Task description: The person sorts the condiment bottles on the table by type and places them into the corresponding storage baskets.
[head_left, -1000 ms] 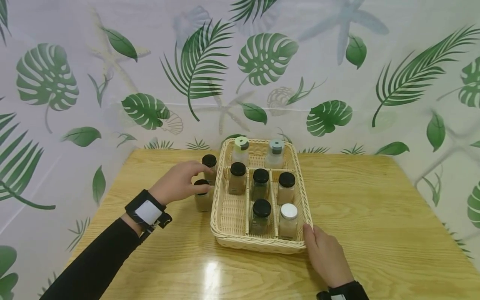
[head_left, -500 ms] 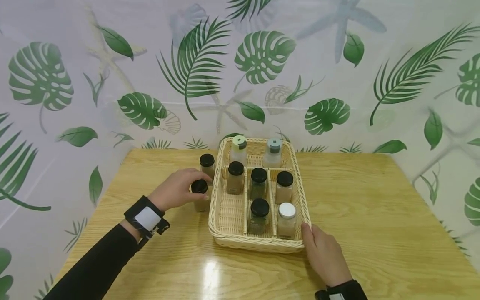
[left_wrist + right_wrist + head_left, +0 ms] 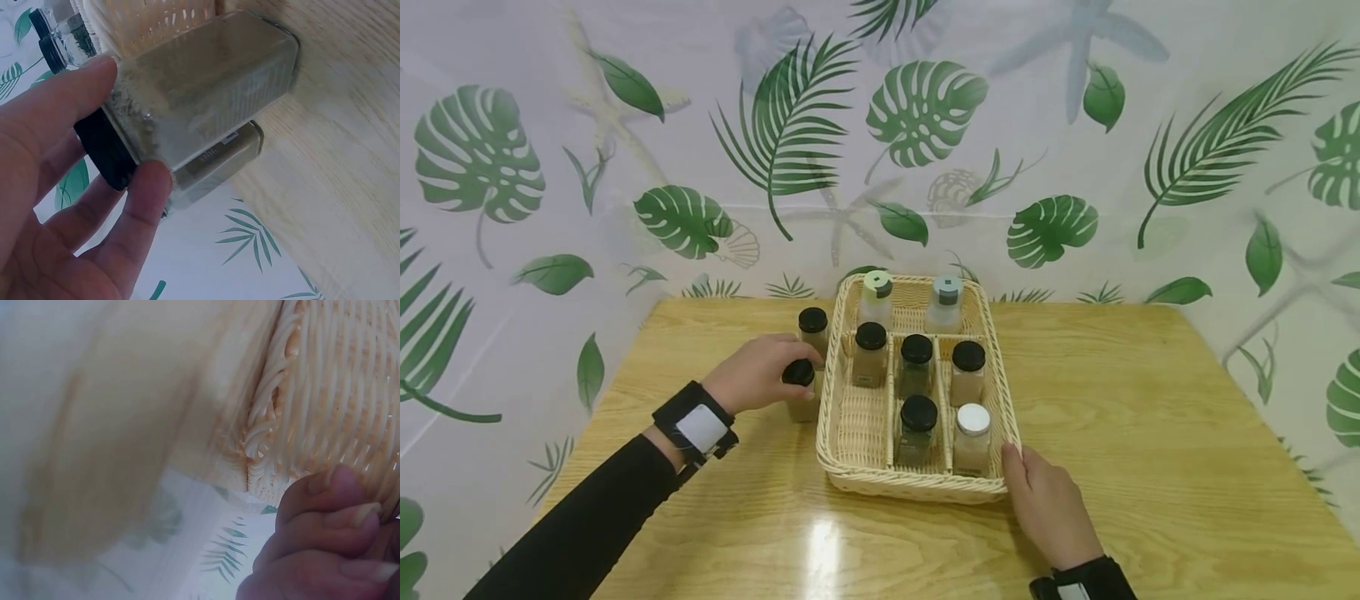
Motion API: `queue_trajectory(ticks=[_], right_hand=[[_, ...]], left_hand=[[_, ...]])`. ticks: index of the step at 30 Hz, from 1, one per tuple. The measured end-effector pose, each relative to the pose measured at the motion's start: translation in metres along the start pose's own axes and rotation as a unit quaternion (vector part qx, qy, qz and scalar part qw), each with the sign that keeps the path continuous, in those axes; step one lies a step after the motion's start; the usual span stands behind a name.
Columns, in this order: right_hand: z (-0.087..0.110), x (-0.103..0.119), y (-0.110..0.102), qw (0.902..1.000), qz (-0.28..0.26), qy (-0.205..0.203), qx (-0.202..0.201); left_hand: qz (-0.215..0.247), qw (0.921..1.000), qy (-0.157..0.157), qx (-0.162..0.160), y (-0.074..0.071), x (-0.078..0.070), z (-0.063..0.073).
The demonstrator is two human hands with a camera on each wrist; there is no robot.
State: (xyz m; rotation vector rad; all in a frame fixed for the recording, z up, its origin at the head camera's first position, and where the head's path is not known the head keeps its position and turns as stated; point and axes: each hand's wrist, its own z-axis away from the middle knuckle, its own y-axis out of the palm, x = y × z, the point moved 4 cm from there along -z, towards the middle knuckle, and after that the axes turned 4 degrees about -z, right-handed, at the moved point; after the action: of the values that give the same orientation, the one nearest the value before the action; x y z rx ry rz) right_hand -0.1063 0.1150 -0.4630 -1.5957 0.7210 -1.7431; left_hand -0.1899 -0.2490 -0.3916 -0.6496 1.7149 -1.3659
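Note:
My left hand point(image 3: 752, 375) pinches a square spice jar point(image 3: 803, 408) just under its black lid point(image 3: 798, 372), left of a wicker basket point(image 3: 857, 433). Seen from the left wrist, the jar point(image 3: 206, 81) holds grey-brown powder, with thumb and fingertips at its shoulder and its base close to the wood. A second black-lidded jar point(image 3: 813, 331) stands right behind it. My right hand point(image 3: 1052, 504) holds the basket at its front right corner, thumb at the rim. In the right wrist view its curled fingers point(image 3: 331, 519) lie against the woven side.
In the basket's divided compartments stand several black-lidded jars point(image 3: 917, 367) and a white-lidded jar point(image 3: 973, 442). Two bottles, one with a yellow-green cap point(image 3: 877, 285) and one with a blue-grey cap point(image 3: 947, 290), stand in its back section. A leaf-patterned sheet point(image 3: 955, 167) rises behind the wooden table point(image 3: 1112, 400).
My left hand has come down from above the two loose jars and now grips the nearer one at its top. The right hand stays on the basket corner.

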Motion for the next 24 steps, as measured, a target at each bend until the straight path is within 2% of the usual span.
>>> queue_trajectory(ticks=[7,14,24], right_hand=[[0.0000,0.0011,-0.0001,0.9998,0.006,-0.015,-0.014],[0.0002,0.0007,0.0007,0.9998,0.005,-0.018,-0.012],[-0.0007,-0.0013,0.0011,0.9998,0.009,-0.013,-0.008]], left_hand=[[0.002,1.0000,-0.001,-0.004,-0.0009,-0.0004,-0.0006],[0.004,0.9999,-0.004,-0.011,0.0031,0.0014,0.0026],[0.012,0.9995,0.015,-0.026,0.0031,0.0013,0.0038]])
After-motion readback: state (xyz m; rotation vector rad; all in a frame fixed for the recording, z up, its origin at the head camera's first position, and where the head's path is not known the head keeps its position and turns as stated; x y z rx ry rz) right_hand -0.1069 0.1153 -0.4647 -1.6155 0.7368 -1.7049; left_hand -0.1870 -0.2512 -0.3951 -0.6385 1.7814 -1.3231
